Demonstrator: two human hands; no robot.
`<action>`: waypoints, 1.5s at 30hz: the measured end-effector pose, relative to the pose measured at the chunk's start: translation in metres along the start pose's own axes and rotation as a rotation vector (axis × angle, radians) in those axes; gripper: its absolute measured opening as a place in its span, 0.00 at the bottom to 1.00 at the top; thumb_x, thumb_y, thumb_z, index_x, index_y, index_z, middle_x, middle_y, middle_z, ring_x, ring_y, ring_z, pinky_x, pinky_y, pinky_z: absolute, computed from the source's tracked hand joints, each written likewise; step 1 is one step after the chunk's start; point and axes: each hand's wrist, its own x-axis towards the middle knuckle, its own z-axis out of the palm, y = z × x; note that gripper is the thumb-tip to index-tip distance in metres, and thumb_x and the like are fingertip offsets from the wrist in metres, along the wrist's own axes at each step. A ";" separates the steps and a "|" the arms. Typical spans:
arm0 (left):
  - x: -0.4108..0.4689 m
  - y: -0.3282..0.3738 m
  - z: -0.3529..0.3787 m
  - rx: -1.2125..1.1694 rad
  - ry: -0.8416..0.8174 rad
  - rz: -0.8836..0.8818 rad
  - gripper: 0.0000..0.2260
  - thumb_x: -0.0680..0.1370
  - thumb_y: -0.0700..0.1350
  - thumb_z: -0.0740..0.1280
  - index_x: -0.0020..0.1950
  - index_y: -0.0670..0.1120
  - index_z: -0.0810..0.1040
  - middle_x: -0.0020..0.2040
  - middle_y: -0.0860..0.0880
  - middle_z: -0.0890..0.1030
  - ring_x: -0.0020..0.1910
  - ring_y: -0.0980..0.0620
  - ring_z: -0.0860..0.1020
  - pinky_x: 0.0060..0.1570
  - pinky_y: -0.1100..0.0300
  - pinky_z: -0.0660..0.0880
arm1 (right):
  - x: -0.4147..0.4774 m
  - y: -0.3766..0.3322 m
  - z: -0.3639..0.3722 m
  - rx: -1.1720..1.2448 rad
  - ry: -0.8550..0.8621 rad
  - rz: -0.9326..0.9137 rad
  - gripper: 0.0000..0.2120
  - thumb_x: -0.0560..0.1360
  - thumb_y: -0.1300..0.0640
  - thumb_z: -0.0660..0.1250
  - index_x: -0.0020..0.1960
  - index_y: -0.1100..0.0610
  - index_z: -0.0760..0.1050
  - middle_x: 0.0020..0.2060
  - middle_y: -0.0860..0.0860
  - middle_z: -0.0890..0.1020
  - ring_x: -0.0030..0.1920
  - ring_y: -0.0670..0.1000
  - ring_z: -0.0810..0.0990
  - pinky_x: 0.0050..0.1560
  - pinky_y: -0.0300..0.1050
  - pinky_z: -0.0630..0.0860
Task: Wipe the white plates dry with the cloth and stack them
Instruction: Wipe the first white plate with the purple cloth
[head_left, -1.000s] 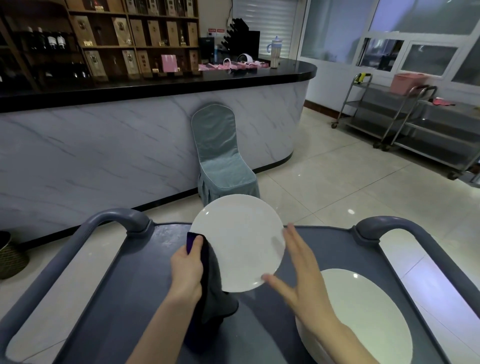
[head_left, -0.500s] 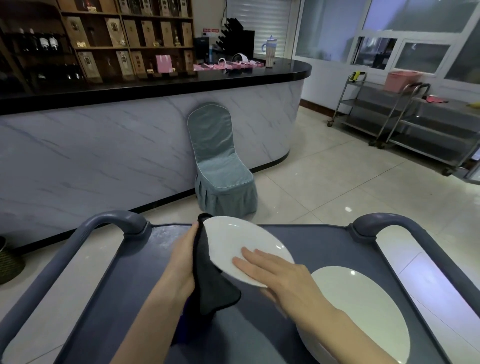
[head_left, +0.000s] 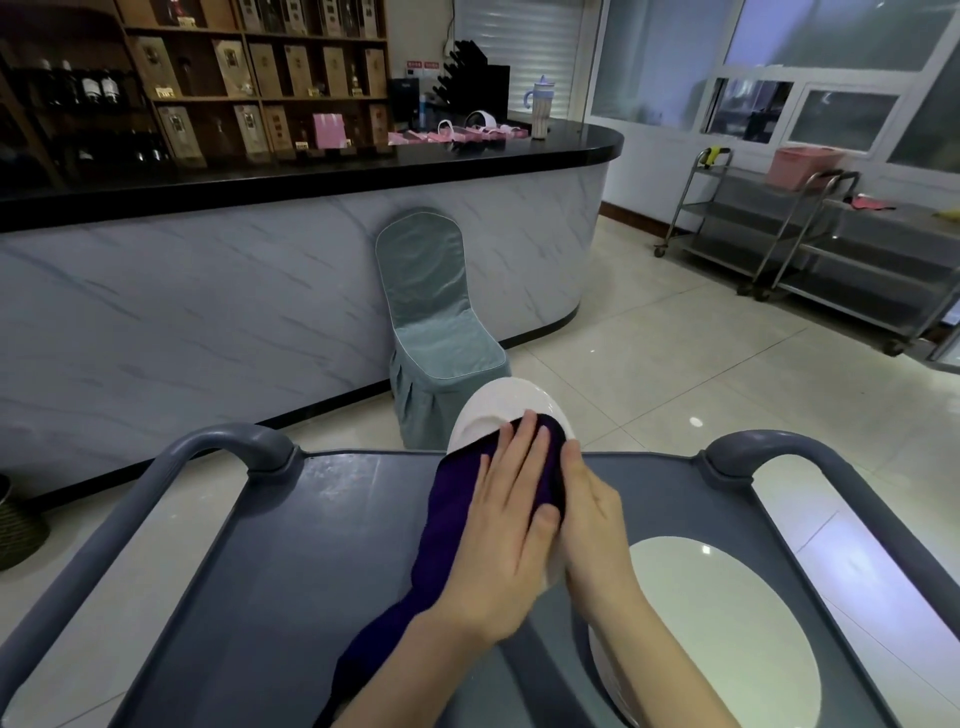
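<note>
Above the middle of the grey plastic trolley tray (head_left: 291, 571), you hold a white round ceramic plate (head_left: 498, 410) tilted up off the surface, its far rim pointing toward the grey-green covered chair (head_left: 431, 312) that stands against the marble-patterned bar counter (head_left: 208, 312). A dark purple cloth (head_left: 447, 530) lies over the plate's near half and hangs down toward the tray. Your left hand (head_left: 504, 535) lies flat on the cloth with fingers straight and together, pressing it against the plate. Your right hand (head_left: 597, 525) grasps the plate at its right edge, one digit along the rim beside the cloth; its other fingers are hidden behind the plate. Just to the right, near your right forearm, a low stack of white round plates (head_left: 727, 623) rests flat on the tray
</note>
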 end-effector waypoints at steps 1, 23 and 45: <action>0.003 -0.001 -0.001 -0.043 0.003 -0.020 0.24 0.83 0.49 0.48 0.79 0.57 0.48 0.80 0.61 0.47 0.79 0.57 0.46 0.77 0.56 0.43 | -0.002 0.001 -0.001 -0.017 0.006 0.011 0.21 0.81 0.43 0.58 0.44 0.52 0.85 0.41 0.50 0.88 0.44 0.47 0.86 0.45 0.42 0.80; -0.003 -0.018 -0.003 -0.127 -0.024 -0.239 0.22 0.84 0.49 0.46 0.78 0.56 0.48 0.79 0.62 0.48 0.78 0.62 0.45 0.78 0.49 0.47 | -0.008 0.022 -0.005 -0.191 0.019 -0.072 0.11 0.82 0.53 0.61 0.46 0.51 0.81 0.39 0.43 0.85 0.40 0.40 0.81 0.40 0.31 0.75; -0.013 -0.047 -0.007 -0.109 -0.052 -0.296 0.26 0.82 0.48 0.50 0.78 0.60 0.45 0.78 0.68 0.44 0.78 0.64 0.42 0.79 0.51 0.46 | -0.002 0.017 -0.042 -0.020 -0.093 -0.057 0.10 0.80 0.48 0.64 0.59 0.41 0.81 0.57 0.44 0.85 0.58 0.46 0.83 0.57 0.46 0.76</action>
